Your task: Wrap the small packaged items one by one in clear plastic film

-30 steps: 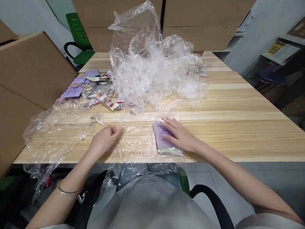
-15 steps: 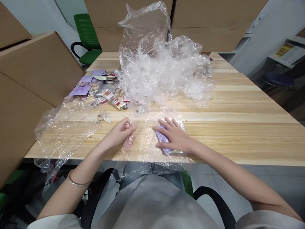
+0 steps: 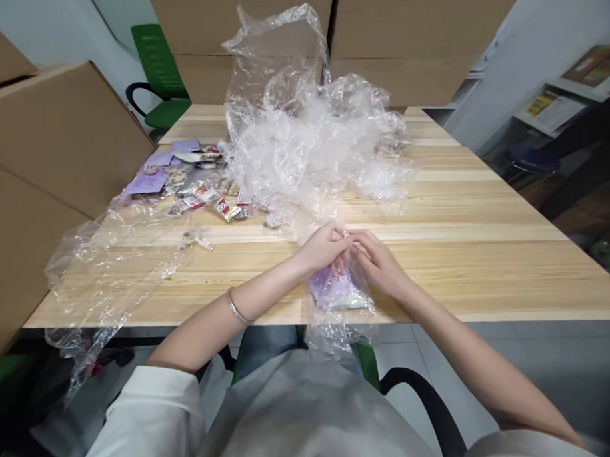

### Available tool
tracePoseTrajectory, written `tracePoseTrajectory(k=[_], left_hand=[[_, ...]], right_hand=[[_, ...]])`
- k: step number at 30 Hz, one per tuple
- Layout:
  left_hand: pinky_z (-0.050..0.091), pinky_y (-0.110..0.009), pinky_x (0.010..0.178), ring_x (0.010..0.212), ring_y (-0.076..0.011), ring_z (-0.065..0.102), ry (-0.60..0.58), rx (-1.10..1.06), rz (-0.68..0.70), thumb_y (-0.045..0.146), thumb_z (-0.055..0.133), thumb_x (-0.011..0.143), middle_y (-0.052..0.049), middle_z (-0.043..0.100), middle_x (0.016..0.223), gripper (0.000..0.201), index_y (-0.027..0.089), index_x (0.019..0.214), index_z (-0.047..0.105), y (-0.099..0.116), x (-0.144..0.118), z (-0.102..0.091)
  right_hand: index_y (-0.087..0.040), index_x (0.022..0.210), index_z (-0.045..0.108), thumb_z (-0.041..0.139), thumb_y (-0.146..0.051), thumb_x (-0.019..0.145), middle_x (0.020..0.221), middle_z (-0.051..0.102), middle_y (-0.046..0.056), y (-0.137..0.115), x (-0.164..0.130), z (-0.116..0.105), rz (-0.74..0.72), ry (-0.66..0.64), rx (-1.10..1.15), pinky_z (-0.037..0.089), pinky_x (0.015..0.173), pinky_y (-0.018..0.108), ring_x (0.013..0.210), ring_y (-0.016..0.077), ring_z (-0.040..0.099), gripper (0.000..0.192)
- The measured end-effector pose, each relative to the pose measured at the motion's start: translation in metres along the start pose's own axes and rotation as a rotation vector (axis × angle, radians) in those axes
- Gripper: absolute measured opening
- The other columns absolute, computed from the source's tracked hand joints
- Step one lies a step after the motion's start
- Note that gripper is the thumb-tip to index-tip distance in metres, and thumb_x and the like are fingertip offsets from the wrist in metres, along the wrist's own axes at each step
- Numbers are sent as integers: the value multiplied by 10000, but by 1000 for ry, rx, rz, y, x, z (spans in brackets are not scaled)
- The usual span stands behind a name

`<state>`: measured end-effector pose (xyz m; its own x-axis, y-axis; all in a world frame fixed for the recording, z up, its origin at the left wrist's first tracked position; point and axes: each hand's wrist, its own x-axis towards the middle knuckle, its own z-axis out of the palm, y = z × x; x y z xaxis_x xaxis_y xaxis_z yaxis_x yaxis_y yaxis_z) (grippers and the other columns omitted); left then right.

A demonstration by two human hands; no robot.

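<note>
Fingers of left hand [image 3: 321, 246] and right hand [image 3: 381, 266] pinched together on clear film [image 3: 338, 307], over purple packet [image 3: 332, 291], wooden table [image 3: 486, 249].

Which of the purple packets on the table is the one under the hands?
The purple packet at the near table edge, wrapped in clear film, directly beneath both hands; the other purple packets lie far left, untouched.

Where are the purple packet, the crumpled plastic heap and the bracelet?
purple packet [image 3: 332, 291]: head view, its purple face below the fingers.
crumpled plastic heap [image 3: 306, 135]: head view, middle of the pile.
bracelet [image 3: 236, 307]: head view, band on the left wrist.
</note>
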<state>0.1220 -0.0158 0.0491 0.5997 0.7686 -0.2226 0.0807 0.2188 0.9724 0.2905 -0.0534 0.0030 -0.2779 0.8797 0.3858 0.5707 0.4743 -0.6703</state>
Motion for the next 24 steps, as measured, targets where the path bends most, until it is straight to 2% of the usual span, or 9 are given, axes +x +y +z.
tracePoseTrajectory(k=[3,6,10,12,14,17,18,21,24], left_hand=[[402,-201,388,382,-87,521,7,149,50,223,482,959,81,545,615,90,216,904,411,-16,12,10],[466,-242,514,496,-100,567,-40,346,143,278,471,965,35,602,692,97,195,919,494,-32,20,19],[509,-334,789,838,-179,660,-172,519,270,323,430,991,-57,700,908,233,177,954,609,-41,23,22],[511,-358,835,915,-200,662,-250,642,403,293,389,1002,-95,706,997,262,163,1024,616,-39,19,19],[513,-375,877,1010,-219,652,-250,763,598,235,393,990,-139,690,1098,255,144,1086,611,-34,9,11],[511,-419,916,1095,-255,629,-179,1003,866,178,407,957,-167,680,1145,274,131,1128,617,-29,-20,-9],[514,-427,920,1087,-260,635,-206,1074,913,166,424,936,-154,694,1121,288,135,1149,617,-29,-32,-17],[425,-464,1098,1314,-289,516,-422,1166,841,158,525,823,-148,609,1354,542,141,1365,512,-38,-65,-41],[246,-534,1215,1499,-332,239,-517,1248,680,219,604,777,-144,322,1602,775,177,1512,359,-53,-81,-53]], right_hand=[[-276,1264,549,417,-171,954,1280,589,93,9,-21,-19,39,73,-88,448,1038,526,1231,264,547,353],[-271,1430,421,407,-91,901,1397,520,122,15,-42,-31,-36,88,-235,426,1071,548,1321,281,486,560],[-243,1572,225,460,-102,842,1557,387,109,16,-66,-44,-271,-92,-394,375,1127,561,1447,308,338,779],[-202,1591,180,493,-182,847,1599,326,99,16,-77,-51,-353,-224,-415,353,1149,554,1469,315,295,807],[-160,1596,160,517,-262,865,1620,281,98,18,-85,-57,-413,-323,-445,323,1176,531,1483,308,268,819],[-140,1593,166,563,-378,889,1616,287,89,23,-94,-59,-487,-363,-515,244,1222,491,1499,283,228,842],[-139,1592,172,576,-424,893,1611,298,85,25,-96,-58,-511,-365,-530,214,1235,479,1503,274,216,856],[-150,1589,187,567,-401,927,1598,323,62,25,-98,-49,-576,-389,-558,136,1259,429,1510,231,186,804],[-191,1590,183,496,-161,955,1591,332,30,19,-97,-36,-561,-422,-559,154,1262,412,1504,198,196,708]])
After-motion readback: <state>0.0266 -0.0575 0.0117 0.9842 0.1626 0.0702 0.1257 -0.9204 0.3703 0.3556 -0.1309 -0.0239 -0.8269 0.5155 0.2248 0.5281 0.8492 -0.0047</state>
